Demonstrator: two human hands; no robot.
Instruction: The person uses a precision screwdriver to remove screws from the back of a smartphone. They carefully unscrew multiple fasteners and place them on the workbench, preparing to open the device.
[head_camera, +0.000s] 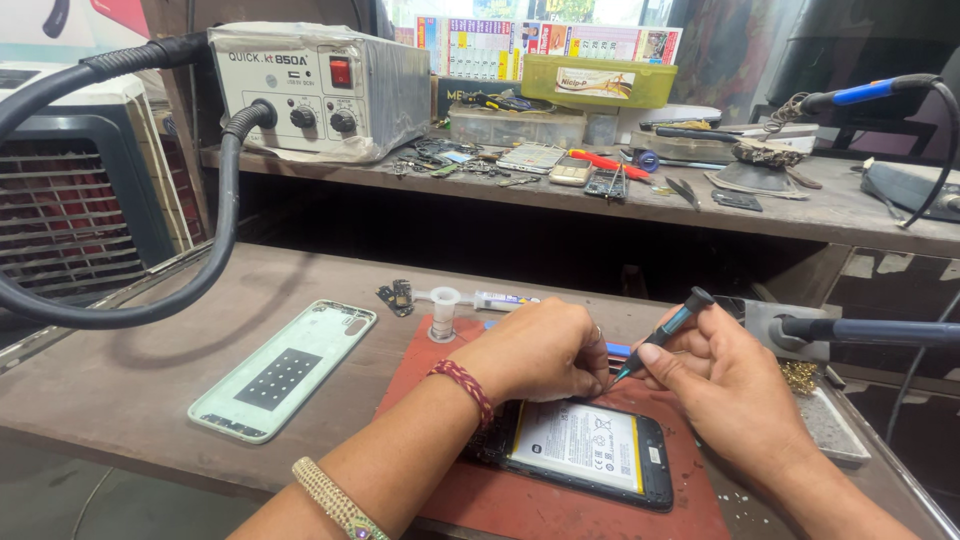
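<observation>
Black phone (585, 450) beneath both hands (640, 370)

Both forearms bare, no sleeves in view. Left wrist: braided red thread band (463, 390), thick and twisted. Further up the left forearm: pale beaded bracelet (334, 498), cream and gold tones, small purple bead. Left hand (540, 350): thin ring on one finger. Right hand (725, 385): nothing worn.

White battery label (577, 443); colourful wall calendar (545, 45)
</observation>
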